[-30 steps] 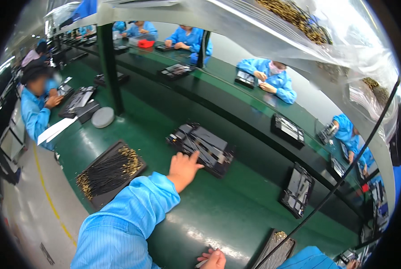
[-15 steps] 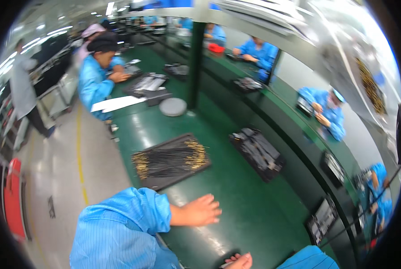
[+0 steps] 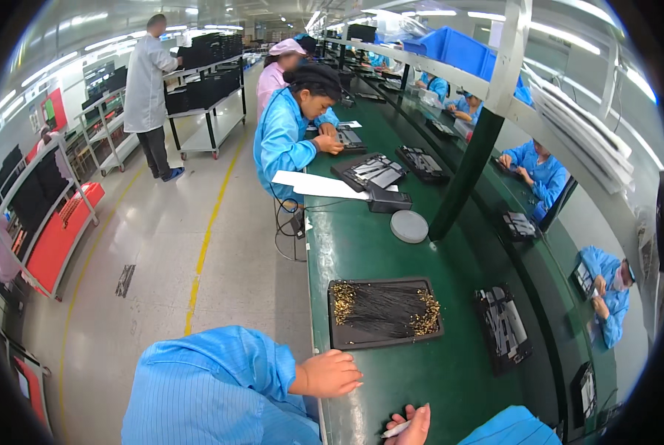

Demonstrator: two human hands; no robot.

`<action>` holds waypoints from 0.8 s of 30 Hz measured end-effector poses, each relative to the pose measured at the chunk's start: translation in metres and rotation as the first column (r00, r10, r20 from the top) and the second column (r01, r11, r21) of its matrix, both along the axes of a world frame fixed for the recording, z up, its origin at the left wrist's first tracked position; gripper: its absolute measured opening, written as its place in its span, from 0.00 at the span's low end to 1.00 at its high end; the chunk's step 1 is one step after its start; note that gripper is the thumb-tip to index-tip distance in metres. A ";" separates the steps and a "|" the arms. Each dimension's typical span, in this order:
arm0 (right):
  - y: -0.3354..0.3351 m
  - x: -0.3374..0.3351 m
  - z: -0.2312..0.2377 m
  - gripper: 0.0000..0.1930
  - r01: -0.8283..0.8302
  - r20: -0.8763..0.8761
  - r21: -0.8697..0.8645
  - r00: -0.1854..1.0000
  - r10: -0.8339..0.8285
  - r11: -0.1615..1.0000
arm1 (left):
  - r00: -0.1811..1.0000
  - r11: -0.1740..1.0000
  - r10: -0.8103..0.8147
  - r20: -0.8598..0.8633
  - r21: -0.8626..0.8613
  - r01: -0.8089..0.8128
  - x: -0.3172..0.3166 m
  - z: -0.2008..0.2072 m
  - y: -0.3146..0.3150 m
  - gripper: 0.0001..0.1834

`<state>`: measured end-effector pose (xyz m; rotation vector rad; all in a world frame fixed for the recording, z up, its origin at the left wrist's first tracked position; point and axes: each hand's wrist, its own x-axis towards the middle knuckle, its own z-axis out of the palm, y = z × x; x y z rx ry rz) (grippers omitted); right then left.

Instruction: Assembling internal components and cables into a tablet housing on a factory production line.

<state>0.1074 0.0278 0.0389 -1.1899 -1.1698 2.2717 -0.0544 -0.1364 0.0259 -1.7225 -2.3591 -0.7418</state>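
My left hand (image 3: 330, 373) rests palm down on the edge of the green workbench (image 3: 380, 378), its fingers lying loosely together with nothing visible in them. Just beyond it is a dark rectangular tray (image 3: 380, 343) with many thin black cables (image 3: 384, 310) laid across it. Their gold-coloured ends bunch at both sides. My right hand (image 3: 418, 428), low in the picture, is closed around a small pale stick-like thing (image 3: 396, 429) whose kind I cannot make out. The lower part of that hand is cut off by the picture edge.
Trays of flat dark and silver parts (image 3: 503, 326) stand to the right. Farther up are a round grey lid (image 3: 409, 227), a black box (image 3: 389, 199) and a green post (image 3: 465, 174). A co-worker in blue (image 3: 287, 141) sits at the far left bench edge; a shelf cart (image 3: 209, 96) stands beyond the aisle.
My view has swung left, showing more aisle and shifting the tray rightward in the picture. My left hand's spread fingers have come together onto the bench edge. The right hand shows more fully.
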 end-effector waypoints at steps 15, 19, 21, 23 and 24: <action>0.002 0.008 0.006 0.22 0.028 -0.080 -0.137 0.996 -0.039 0.990 | 0.999 0.995 0.037 -0.029 0.092 -0.034 0.002 -0.004 0.002 0.07; 0.002 0.015 -0.002 0.23 -0.005 -0.094 -0.110 0.996 -0.006 0.994 | 0.998 0.995 0.035 -0.047 0.092 -0.030 0.005 -0.002 0.001 0.07; 0.002 0.016 -0.005 0.23 0.004 -0.119 -0.130 0.993 -0.020 0.992 | 0.998 0.996 0.036 -0.047 0.079 -0.033 0.005 -0.002 0.001 0.07; 0.002 0.015 0.001 0.22 0.013 -0.097 -0.133 0.995 -0.026 0.991 | 0.999 0.997 0.035 -0.034 0.067 -0.033 0.005 -0.004 0.003 0.07; 0.001 0.015 0.005 0.22 0.023 -0.073 -0.136 0.997 -0.033 0.990 | 0.999 0.997 0.037 -0.034 0.066 -0.035 0.005 -0.005 0.003 0.07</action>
